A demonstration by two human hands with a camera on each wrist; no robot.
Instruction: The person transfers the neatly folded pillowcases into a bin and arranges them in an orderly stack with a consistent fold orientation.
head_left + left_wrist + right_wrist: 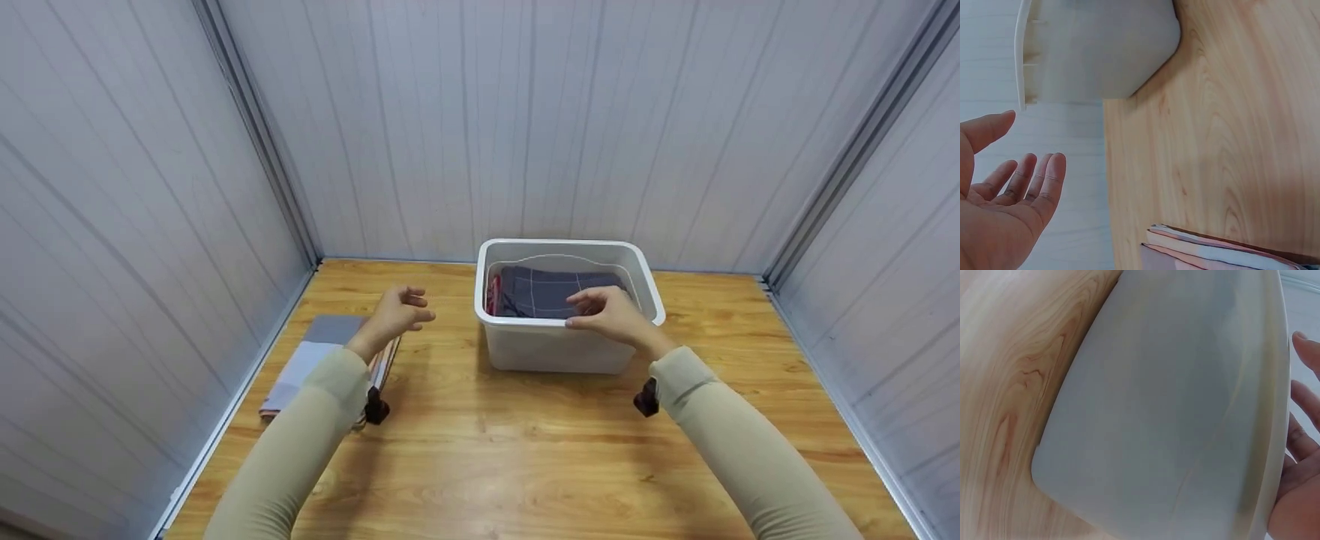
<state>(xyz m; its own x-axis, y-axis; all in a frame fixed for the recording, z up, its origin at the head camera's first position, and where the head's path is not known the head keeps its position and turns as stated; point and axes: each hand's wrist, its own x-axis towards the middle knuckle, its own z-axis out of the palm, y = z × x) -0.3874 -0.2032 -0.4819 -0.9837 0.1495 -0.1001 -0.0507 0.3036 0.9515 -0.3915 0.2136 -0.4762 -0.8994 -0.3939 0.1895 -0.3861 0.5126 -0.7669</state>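
Observation:
A white plastic bin stands on the wooden table, holding a folded dark grey cloth with thin white lines. Something red shows at the bin's left inside. My right hand hovers over the bin's front right rim, fingers loosely bent, holding nothing; whether it touches the rim I cannot tell. To the left, my empty left hand is raised with relaxed, spread fingers. It is nearest a folded cloth in grey, pale blue and orange, partly covered by the arm. Its layered edges appear in the left wrist view.
Pale panelled walls enclose the table at the back and both sides. The bin is close to the back wall, and the folded cloth lies near the left wall. Dark devices sit at both wrists.

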